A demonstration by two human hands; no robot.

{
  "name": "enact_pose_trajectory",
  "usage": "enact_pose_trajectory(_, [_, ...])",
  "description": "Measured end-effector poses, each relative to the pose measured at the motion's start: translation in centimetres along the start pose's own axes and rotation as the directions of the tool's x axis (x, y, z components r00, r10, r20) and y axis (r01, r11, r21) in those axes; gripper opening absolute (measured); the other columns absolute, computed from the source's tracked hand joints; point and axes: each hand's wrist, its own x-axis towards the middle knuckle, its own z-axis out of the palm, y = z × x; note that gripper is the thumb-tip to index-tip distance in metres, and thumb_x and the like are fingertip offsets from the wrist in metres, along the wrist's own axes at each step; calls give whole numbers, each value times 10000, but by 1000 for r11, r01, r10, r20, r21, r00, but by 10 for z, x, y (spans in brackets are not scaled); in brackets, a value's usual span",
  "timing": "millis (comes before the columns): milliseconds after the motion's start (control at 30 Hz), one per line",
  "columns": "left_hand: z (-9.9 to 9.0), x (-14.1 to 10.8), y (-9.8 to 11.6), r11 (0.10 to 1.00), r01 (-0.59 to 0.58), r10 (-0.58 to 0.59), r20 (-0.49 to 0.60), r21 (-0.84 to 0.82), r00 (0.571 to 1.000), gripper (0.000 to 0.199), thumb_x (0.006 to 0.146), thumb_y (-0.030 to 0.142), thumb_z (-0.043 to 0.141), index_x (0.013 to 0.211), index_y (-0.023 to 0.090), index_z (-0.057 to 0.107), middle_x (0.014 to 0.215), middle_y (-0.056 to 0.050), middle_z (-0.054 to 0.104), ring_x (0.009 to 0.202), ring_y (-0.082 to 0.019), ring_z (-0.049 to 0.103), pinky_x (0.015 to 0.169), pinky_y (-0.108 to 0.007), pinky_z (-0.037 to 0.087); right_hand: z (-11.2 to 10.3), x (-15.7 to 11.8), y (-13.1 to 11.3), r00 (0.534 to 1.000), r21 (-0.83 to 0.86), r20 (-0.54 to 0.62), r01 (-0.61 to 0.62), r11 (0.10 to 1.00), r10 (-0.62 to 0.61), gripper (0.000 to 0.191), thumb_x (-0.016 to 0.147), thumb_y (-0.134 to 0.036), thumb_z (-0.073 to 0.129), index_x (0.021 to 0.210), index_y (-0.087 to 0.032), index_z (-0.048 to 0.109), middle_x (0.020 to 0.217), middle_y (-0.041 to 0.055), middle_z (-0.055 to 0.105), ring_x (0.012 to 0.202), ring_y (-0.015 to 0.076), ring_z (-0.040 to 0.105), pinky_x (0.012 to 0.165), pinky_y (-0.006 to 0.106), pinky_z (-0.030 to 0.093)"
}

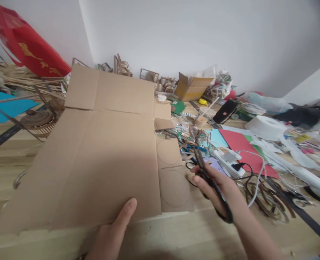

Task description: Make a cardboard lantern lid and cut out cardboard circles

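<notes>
A large sheet of brown cardboard (113, 155), creased with fold lines, spreads across the left and middle of the table. My left hand (116, 227) grips its near edge, thumb on top and the other fingers hidden beneath. To the right, my right hand (219, 184) is closed around black-handled scissors (207, 177), their blades pointing up and away. Beside the big sheet lies a smaller cardboard piece (176, 189) with circles drawn on it, just left of the scissors.
A cup with a straw (204, 116), a white power strip (229, 162), red paper (243, 148) and a white paper roll (265, 126) crowd the right side. Left stand a woven basket-like model (38, 124) and a red bag (27, 43). A cardboard box (194, 88) is by the wall.
</notes>
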Motion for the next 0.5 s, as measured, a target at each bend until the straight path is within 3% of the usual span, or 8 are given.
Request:
enact_pose_trajectory(67, [3, -1, 14, 999, 24, -22, -62, 37, 998, 505, 767, 604, 661, 1013, 173, 753, 1193, -149, 732, 1373, -376, 462, 1193, -503, 274, -20, 7, 2, 989, -132, 94, 124, 984, -112, 353, 875, -558, 547, 944, -219, 617, 677, 11, 618, 589, 193, 586, 567, 287, 456])
enact_pose_trajectory(133, [5, -3, 25, 997, 25, -20, -67, 66, 998, 506, 769, 620, 643, 948, 161, 760, 1169, -159, 739, 1355, -377, 487, 1200, -506, 261, -39, 16, -3, 932, -213, 333, 220, 952, -141, 351, 877, -565, 555, 885, -218, 605, 675, 7, 600, 560, 176, 549, 537, 268, 424])
enact_pose_trajectory(200, [6, -4, 30, 997, 3, 1, -47, 74, 999, 437, 784, 586, 633, 918, 190, 763, 1120, -119, 764, 1314, -354, 540, 1187, -487, 303, -50, 28, -12, 815, -231, 560, 323, 918, -146, 369, 896, -556, 539, 753, -218, 576, 673, 9, 581, 601, 175, 541, 557, 256, 405])
enact_pose_trajectory(267, [4, -6, 31, 996, -13, 15, -29, 86, 999, 374, 788, 565, 632, 885, 229, 765, 1079, -80, 781, 1287, -344, 570, 1176, -479, 330, -52, 40, -17, 714, -218, 690, 363, 906, -119, 386, 895, -561, 550, 750, -208, 600, 678, 9, 589, 600, 166, 533, 542, 245, 372])
enact_pose_trajectory(367, [0, -9, 32, 992, -35, 38, -25, 119, 999, 343, 754, 573, 655, 806, 253, 766, 1037, -73, 792, 1269, -366, 580, 1179, -498, 317, -46, 57, -20, 576, -114, 805, 382, 917, -140, 401, 883, -562, 582, 761, -187, 657, 671, -1, 577, 610, 154, 516, 543, 238, 356])
enact_pose_trajectory(500, [-7, -8, 32, 982, -175, 177, -17, 76, 984, 263, 701, 510, 703, 780, 263, 751, 1080, -48, 785, 1325, -329, 533, 1199, -420, 300, -37, 73, -21, 413, 43, 893, 322, 946, -181, 415, 848, -561, 641, 718, -167, 659, 630, -34, 491, 612, 136, 470, 542, 231, 354])
